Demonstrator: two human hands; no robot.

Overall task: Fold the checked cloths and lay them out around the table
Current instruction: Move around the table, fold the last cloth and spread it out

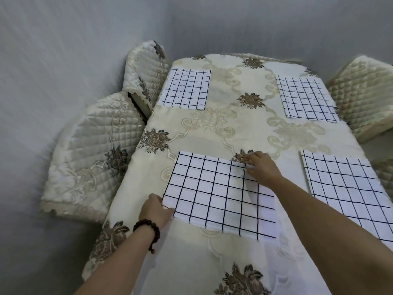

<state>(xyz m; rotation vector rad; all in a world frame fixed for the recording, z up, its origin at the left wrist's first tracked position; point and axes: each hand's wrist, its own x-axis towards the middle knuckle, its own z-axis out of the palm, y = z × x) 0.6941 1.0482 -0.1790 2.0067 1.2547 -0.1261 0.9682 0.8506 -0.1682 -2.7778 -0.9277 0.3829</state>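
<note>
Several folded white cloths with a black check lie flat on the table (212, 262). The near left checked cloth (214, 194) is under my hands. My left hand (156, 208) pinches its near left corner. My right hand (262, 167) pinches its far right corner. A second cloth (348, 188) lies at the near right, a third cloth (186, 89) at the far left and a fourth cloth (306, 99) at the far right. None of those three is touched.
A cream floral tablecloth covers the table. Two quilted cream chair covers (89, 158) (146, 69) stand along the left side, and another quilted chair (363, 94) stands at the right. Grey walls close in behind and to the left.
</note>
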